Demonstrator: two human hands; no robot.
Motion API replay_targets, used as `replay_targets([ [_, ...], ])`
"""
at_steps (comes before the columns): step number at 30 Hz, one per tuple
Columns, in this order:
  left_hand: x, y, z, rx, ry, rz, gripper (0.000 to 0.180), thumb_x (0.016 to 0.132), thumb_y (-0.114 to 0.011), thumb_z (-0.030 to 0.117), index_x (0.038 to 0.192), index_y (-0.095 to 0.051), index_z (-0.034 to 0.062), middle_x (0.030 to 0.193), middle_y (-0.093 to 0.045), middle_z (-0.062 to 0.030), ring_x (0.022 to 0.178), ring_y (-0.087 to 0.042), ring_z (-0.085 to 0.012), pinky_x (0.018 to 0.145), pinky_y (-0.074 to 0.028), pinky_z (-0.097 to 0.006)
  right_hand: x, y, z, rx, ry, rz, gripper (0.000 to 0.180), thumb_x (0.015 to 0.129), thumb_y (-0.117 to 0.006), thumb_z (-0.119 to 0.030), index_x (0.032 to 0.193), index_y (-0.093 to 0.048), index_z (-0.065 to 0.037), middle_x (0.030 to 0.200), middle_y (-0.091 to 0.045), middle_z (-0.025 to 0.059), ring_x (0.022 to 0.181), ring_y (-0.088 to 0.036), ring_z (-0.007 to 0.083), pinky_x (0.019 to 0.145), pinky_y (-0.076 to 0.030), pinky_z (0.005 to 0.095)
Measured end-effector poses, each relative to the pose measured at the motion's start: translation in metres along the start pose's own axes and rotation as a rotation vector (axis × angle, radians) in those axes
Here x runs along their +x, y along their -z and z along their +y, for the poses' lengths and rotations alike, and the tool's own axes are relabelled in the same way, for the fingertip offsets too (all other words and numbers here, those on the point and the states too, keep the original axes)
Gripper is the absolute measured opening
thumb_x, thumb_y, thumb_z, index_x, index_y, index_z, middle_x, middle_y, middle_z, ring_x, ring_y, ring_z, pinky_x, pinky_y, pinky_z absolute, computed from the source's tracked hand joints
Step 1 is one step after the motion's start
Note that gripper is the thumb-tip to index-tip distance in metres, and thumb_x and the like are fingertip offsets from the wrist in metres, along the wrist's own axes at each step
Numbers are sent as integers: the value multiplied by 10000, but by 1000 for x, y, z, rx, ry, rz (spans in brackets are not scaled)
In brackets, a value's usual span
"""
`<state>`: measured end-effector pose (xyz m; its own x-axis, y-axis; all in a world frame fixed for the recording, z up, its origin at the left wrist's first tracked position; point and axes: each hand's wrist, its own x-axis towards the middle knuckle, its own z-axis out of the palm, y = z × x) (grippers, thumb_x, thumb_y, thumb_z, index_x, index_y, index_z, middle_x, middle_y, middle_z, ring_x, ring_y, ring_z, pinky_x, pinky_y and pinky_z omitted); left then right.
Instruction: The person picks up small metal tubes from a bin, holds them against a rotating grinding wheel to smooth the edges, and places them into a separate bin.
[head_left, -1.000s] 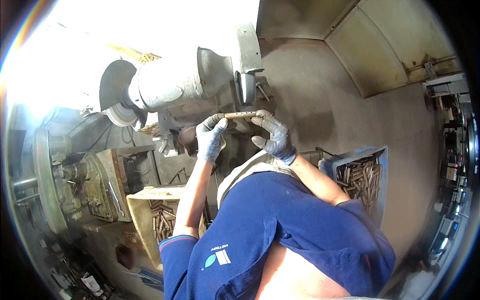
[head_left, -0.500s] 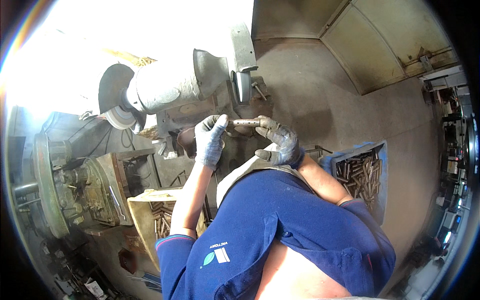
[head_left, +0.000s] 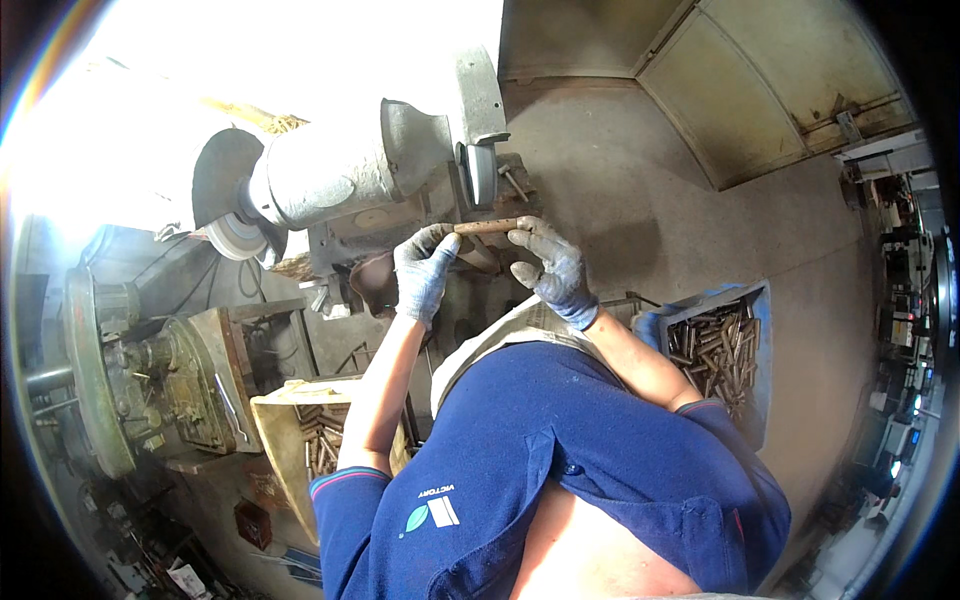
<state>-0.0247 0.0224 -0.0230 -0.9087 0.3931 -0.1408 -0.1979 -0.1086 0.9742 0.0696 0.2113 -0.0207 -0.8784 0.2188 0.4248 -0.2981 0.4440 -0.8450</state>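
Between my two gloved hands lies a short brown metal tube [head_left: 488,227] with small holes along its side, held nearly level. My left hand [head_left: 423,272] is closed on its left end, thumb pressed along it. The fingertips of my right hand [head_left: 556,264] pinch the right end, while a lower finger sticks out apart from it. Just beyond the tube is the wheel [head_left: 480,175] of a bench grinder [head_left: 330,175], with a visible gap between them. Both gloves are pale blue with dark, dirty fingers.
A blue bin [head_left: 762,370] of similar metal pieces stands at my right. Another bin, yellowish [head_left: 285,440], holds more pieces at my left. A white wheel [head_left: 237,237] sits on the grinder's left end. Farther left stands a green machine [head_left: 100,370]. Metal cabinet panels [head_left: 770,80] rise far right.
Both hands have moved the tube slightly farther from my body, closer to the grinder wheel. The tube has turned about its length, and its right end has tipped a little away from me.
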Motion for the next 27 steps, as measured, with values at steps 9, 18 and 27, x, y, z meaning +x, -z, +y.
replay_targets([
  [9, 37, -37, -38, -242, 79, 89, 89, 826, -626, 43, 873, -665, -21, 773, -669, -63, 680, -618, -113, 656, -487, -223, 9, 4, 57, -24, -71, 69, 287, 760, -730, -155, 1000, -672, -9, 999, -661, 142, 1014, -602, 197, 858, -483, 305],
  [18, 48, -14, -59, -221, 143, 199, 80, 855, -591, 40, 895, -642, -8, 797, -661, -84, 672, -628, -156, 643, -520, -268, 16, -21, 62, 48, -265, 2, 240, 788, -702, -168, 976, -682, -20, 926, -676, 83, 876, -612, 171, 804, -467, 293],
  [27, 52, -2, -63, -166, 177, 241, 76, 847, -602, 51, 851, -652, -6, 752, -653, -62, 624, -594, -122, 582, -488, -249, 23, -33, 54, 182, -405, 19, 295, 767, -722, -244, 948, -689, -13, 876, -684, 113, 869, -636, 184, 753, -487, 297],
])
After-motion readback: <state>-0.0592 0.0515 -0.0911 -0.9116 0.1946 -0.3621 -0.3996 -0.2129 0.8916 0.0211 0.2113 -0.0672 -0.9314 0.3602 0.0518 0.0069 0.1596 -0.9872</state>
